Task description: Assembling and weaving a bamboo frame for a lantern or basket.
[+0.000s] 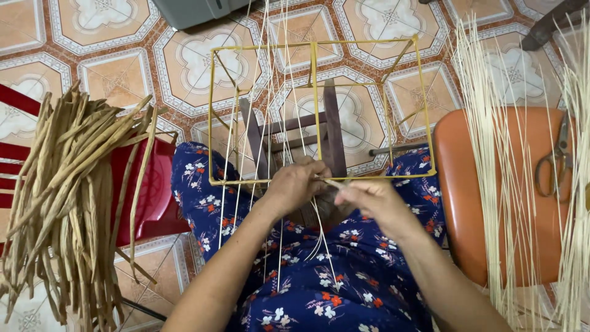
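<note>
Patterned tile floor (123,74), red plastic chair (150,190), orange stool (467,203).

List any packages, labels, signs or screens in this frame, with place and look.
None in view: no package, label, sign or screen.
The nearest candidate is a grey box at the top edge on the tiled floor; it is cut off and shows no visible marking.
The hands work at a yellow frame with pale strands.
</note>
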